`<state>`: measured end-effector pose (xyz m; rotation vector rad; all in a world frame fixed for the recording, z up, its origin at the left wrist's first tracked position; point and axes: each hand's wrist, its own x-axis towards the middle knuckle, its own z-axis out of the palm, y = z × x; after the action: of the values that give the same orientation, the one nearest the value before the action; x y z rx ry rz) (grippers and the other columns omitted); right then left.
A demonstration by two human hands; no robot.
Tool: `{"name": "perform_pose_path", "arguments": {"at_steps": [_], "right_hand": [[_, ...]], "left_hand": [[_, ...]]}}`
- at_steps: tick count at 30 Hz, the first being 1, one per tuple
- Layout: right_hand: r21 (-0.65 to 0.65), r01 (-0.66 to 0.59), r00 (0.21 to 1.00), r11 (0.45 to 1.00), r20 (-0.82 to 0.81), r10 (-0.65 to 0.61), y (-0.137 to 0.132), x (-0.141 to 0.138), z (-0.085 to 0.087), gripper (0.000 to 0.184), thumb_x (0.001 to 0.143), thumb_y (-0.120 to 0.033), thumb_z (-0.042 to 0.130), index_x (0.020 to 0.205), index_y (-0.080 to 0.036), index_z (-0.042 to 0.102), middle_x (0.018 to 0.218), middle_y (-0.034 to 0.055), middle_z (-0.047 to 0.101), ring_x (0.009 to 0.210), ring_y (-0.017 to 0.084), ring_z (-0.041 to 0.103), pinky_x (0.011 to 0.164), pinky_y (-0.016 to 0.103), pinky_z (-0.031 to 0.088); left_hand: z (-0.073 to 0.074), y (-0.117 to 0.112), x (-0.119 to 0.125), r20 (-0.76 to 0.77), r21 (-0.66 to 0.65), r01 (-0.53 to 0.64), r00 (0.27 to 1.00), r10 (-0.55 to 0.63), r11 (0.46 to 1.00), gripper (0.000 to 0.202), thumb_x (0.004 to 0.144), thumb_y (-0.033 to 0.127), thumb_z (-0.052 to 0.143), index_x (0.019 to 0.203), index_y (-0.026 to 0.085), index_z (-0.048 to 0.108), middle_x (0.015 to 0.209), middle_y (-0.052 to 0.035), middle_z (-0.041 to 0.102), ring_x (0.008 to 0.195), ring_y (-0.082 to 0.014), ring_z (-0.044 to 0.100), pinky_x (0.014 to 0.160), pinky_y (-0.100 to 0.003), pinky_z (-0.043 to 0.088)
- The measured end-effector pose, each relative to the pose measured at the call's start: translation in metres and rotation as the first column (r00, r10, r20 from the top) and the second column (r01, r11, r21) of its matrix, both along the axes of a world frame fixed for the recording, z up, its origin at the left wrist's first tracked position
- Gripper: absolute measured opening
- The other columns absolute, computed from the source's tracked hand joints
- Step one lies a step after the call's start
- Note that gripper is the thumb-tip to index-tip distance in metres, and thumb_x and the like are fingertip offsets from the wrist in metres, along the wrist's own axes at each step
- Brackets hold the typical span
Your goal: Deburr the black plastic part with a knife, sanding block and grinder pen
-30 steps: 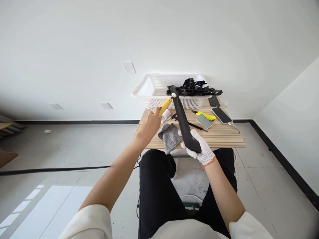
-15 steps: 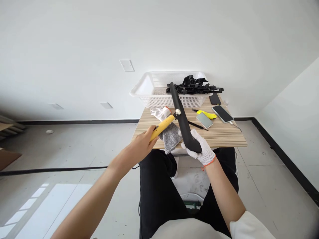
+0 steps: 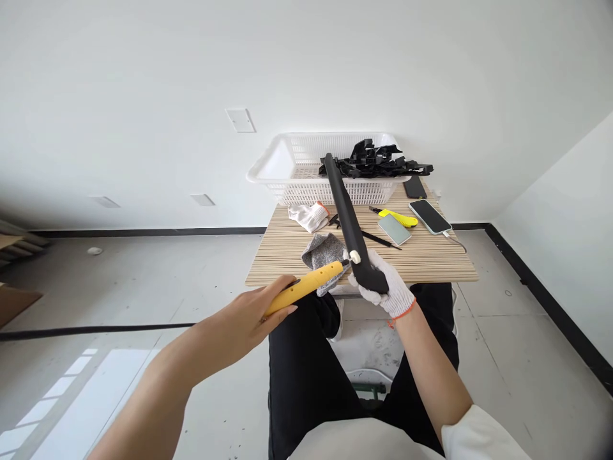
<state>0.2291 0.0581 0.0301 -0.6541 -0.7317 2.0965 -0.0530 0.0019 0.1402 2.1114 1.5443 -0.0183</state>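
My bare left hand [image 3: 256, 313] is closed around a yellow pen-shaped rotary tool [image 3: 306, 286]. The tool's white buffing tip [image 3: 355, 257] touches the side of a long black plastic trim piece [image 3: 348, 220], near its lower, bent end. In a white knit glove, my right hand [image 3: 391, 286] grips that bent end from below and the right. The piece slants up and away, its far end over the basket. Beneath the tool, a grey cloth [image 3: 322, 249] hangs over the table's front edge, partly hidden.
A white plastic basket [image 3: 268, 174] holds several black plastic parts [image 3: 376, 160] at the back of the striped wooden table [image 3: 272, 262]. A white glove [image 3: 306, 218], yellow utility knife [image 3: 400, 218], thin black tool [image 3: 378, 239], grey-green card-like object [image 3: 394, 229] and two phones [image 3: 430, 216] lie around.
The rotary tool has moved down along the black trim piece, from its middle to near the bent end. My right hand holds the piece in nearly the same place.
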Motion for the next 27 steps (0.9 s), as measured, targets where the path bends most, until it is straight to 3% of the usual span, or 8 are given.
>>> {"name": "perform_pose_path", "arguments": {"at_steps": [2, 7, 14, 19, 21, 23, 27], "right_hand": [[0.016, 0.006, 1.000, 1.000, 0.018, -0.006, -0.001, 0.000, 0.002, 0.050, 0.101, -0.061, 0.038, 0.098, -0.016, 0.061, 0.055, -0.0010, 0.057, 0.027, 0.005, 0.029, 0.025, 0.018, 0.017], [0.060, -0.028, 0.999, 0.998, 0.027, 0.027, -0.006, -0.002, 0.015, 0.048, 0.102, -0.055, 0.038, 0.128, -0.020, 0.058, 0.071, 0.0026, 0.065, 0.030, 0.003, 0.031, 0.026, 0.016, 0.012], [0.067, -0.019, 1.000, 0.998, 0.009, 0.019, -0.007, -0.002, 0.021, 0.050, 0.104, -0.051, 0.030, 0.131, -0.018, 0.057, 0.067, 0.0021, 0.064, 0.028, 0.005, 0.034, 0.026, 0.017, 0.017], [0.070, -0.029, 0.999, 0.997, 0.017, 0.027, -0.007, 0.001, 0.023, 0.049, 0.104, -0.048, 0.031, 0.133, -0.018, 0.057, 0.069, 0.0024, 0.064, 0.030, 0.004, 0.033, 0.026, 0.015, 0.016], [0.072, -0.031, 0.999, 0.997, 0.016, 0.030, -0.007, 0.001, 0.023, 0.049, 0.104, -0.048, 0.031, 0.133, -0.018, 0.056, 0.069, 0.0024, 0.063, 0.030, 0.004, 0.033, 0.026, 0.015, 0.016], [0.071, -0.031, 0.999, 0.997, 0.022, 0.029, -0.007, 0.000, 0.024, 0.050, 0.104, -0.049, 0.030, 0.134, -0.018, 0.055, 0.068, 0.0024, 0.063, 0.029, 0.004, 0.032, 0.026, 0.015, 0.016], [0.067, -0.039, 0.999, 0.997, 0.020, 0.038, -0.008, -0.004, 0.026, 0.050, 0.104, -0.048, 0.028, 0.135, -0.018, 0.055, 0.066, 0.0016, 0.062, 0.029, 0.004, 0.030, 0.026, 0.015, 0.016]], "left_hand": [[0.000, 0.001, 0.001, -0.008, 0.041, -0.012, 1.000, 0.013, 0.999, 0.041, 0.101, 0.060, 0.031, 0.130, 0.036, 0.047, 0.090, -0.0018, 0.067, 0.070, -0.0228, 0.064, 0.060, -0.030, 0.044], [-0.004, 0.025, 0.011, -0.020, 0.178, -0.092, 0.995, 0.097, 0.980, 0.035, 0.102, 0.052, 0.032, 0.124, 0.029, 0.047, 0.091, -0.0039, 0.067, 0.074, -0.0245, 0.065, 0.061, -0.031, 0.042], [-0.026, 0.082, 0.033, -0.005, 0.233, -0.224, 0.973, 0.231, 0.946, 0.030, 0.101, 0.038, 0.036, 0.122, 0.024, 0.051, 0.095, -0.0088, 0.068, 0.081, -0.0276, 0.066, 0.060, -0.032, 0.041], [-0.027, 0.091, 0.040, 0.163, 0.358, -0.394, 0.919, 0.358, 0.847, 0.039, 0.101, 0.037, 0.037, 0.136, 0.019, 0.044, 0.103, -0.0141, 0.069, 0.086, -0.0303, 0.068, 0.066, -0.035, 0.046], [-0.022, 0.089, 0.041, 0.227, 0.429, -0.383, 0.922, 0.312, 0.819, 0.041, 0.101, 0.037, 0.039, 0.138, 0.020, 0.043, 0.111, -0.0148, 0.069, 0.091, -0.0302, 0.068, 0.073, -0.037, 0.048], [-0.018, 0.087, 0.043, 0.242, 0.472, -0.313, 0.945, 0.221, 0.824, 0.041, 0.101, 0.036, 0.041, 0.140, 0.023, 0.043, 0.115, -0.0133, 0.069, 0.094, -0.0292, 0.067, 0.078, -0.038, 0.050], [-0.016, 0.095, 0.054, 0.201, 0.491, -0.229, 0.969, 0.147, 0.841, 0.040, 0.101, 0.033, 0.040, 0.140, 0.023, 0.044, 0.111, -0.0127, 0.070, 0.088, -0.0275, 0.067, 0.074, -0.037, 0.051]]}}
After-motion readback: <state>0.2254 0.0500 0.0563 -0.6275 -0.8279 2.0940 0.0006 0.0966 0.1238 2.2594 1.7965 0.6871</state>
